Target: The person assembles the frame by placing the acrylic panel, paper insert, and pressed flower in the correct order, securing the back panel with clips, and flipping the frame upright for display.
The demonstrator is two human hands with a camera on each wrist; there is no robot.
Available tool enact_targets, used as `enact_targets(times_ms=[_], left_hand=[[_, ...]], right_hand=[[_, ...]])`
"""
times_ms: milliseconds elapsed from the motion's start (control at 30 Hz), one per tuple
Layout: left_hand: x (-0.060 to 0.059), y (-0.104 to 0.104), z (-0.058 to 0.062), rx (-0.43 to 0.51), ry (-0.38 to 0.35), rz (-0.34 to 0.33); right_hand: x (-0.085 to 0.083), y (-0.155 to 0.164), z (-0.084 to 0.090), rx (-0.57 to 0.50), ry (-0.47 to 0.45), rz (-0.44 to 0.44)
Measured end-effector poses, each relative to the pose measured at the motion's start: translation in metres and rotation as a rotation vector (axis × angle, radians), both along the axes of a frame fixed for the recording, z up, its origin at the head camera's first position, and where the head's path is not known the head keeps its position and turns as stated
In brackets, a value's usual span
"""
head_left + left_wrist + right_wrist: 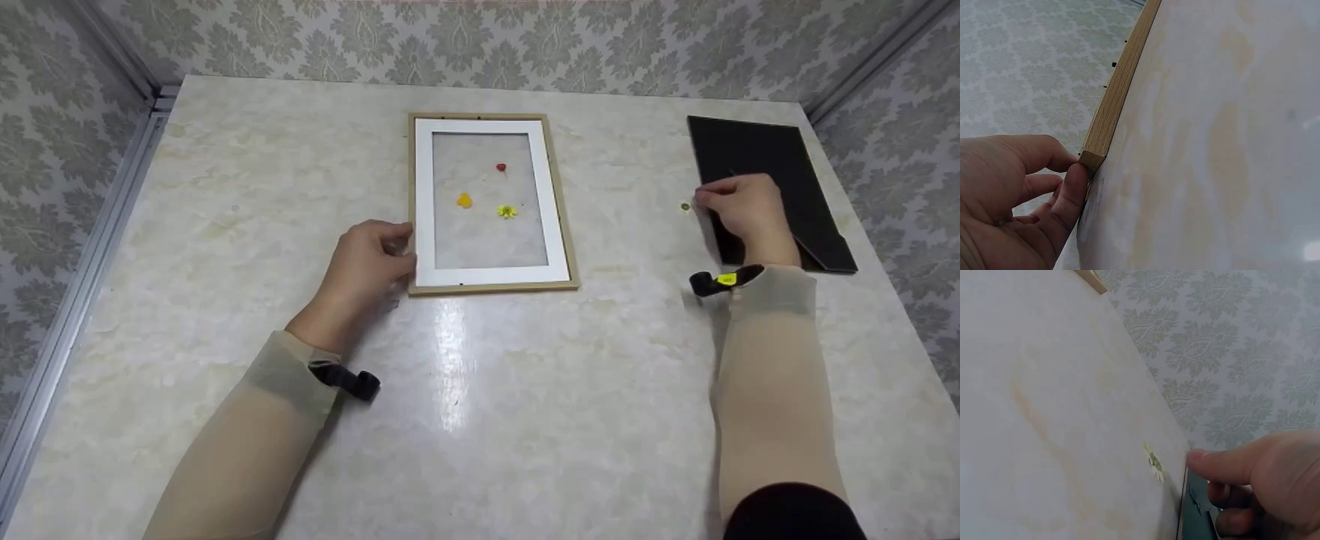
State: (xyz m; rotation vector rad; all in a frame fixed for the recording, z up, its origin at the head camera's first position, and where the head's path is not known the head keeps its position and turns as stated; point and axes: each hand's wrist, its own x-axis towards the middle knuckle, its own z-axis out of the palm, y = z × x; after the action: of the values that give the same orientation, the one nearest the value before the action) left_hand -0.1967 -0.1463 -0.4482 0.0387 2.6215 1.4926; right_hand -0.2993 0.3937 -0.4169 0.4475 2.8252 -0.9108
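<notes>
My left hand (367, 259) is at the lower left side of a wooden picture frame (570, 247), which lies flat with a white mat (480, 276). Thumb and fingers grip the frame's edge; the left wrist view shows them at its corner. Inside the mat opening lie a small red flower (501, 167), an orange flower (464, 200) and a yellow flower (507, 212). Over the black board's left edge, my right hand (746, 206) has bent fingers, thumb and index tips together. Just left of those fingertips is a small white flower (1154, 462) with a greenish centre, a slight gap between.
A black backing board (772, 157) lies at the right, partly under my right hand and wrist. A thin dark piece (1194, 499) shows on it. The marbled table (562, 420) reaches back to a patterned wall (480, 41). Metal rails (82, 255) run along the left side.
</notes>
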Motion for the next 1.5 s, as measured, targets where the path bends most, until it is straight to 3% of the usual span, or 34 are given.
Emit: enact_targets(times_ms=[200, 567, 933, 1500], left_hand=[[0.0, 0.0, 0.0, -0.001, -0.001, -0.001], [-0.001, 0.0, 0.0, -0.012, -0.023, 0.002], [0.0, 0.0, 0.002, -0.02, -0.021, 0.002], [0.0, 0.001, 0.003, -0.019, -0.018, 0.008]], right_hand=[[0.0, 0.001, -0.005, 0.077, -0.018, 0.043], [-0.001, 0.0, -0.008, 0.104, -0.006, 0.075], [0.0, -0.005, -0.01, 0.181, 0.036, 0.211], [0.0, -0.004, -0.009, 0.141, 0.004, 0.206]])
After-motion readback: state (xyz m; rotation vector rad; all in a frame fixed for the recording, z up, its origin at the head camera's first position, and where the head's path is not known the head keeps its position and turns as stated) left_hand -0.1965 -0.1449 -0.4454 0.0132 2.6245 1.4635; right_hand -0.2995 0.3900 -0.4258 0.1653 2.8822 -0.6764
